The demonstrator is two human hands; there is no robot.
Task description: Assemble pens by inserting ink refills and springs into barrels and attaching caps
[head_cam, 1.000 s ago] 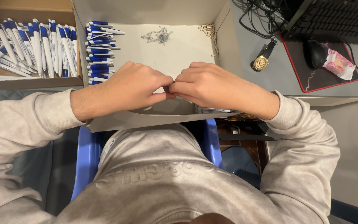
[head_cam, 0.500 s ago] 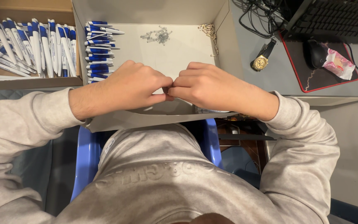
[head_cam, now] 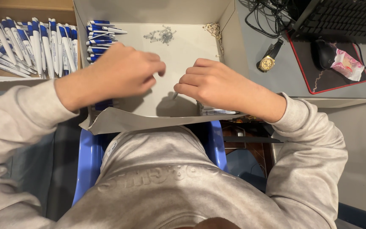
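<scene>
Both hands apart: left hand (head_cam: 119,72) loosely curled, empty-looking; right hand (head_cam: 217,85) pinching my light, slippery pen part (head_cam: 175,96) mid-barrel.

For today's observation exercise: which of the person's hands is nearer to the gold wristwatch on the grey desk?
Right. The right hand lies inside the cardboard box, just across its wall from the wristwatch. The left hand is farther away, by the pens.

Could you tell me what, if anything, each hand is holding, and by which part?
The right hand pinches a thin pen part by its upper end; the left hand shows nothing held.
</scene>
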